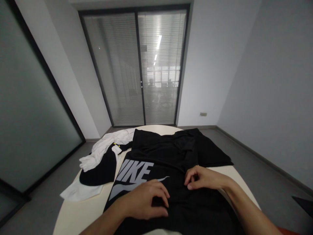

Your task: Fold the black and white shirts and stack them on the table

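Note:
A black T-shirt [156, 148] with grey "NIKE" lettering and a swoosh lies spread over the table, its fabric loosely wrinkled toward the far side. My left hand [149, 199] hovers over or rests on the lower print, fingers bent and thumb apart from them, with nothing between. On the right part of the shirt is my right hand [204, 178]. Its fingers are curled and the thumb tip comes close to the index tip, against the black cloth. The pinched bit of fabric is hard to make out. The shirt's near edge runs below the picture.
Left of the shirt lie a white garment [97, 151], a black piece of clothing [104, 169] and a white cloth [79, 191]. A folded black garment [212, 150] sits at the right. The pale table [70, 215] has a rounded edge; glass doors [158, 71] stand beyond.

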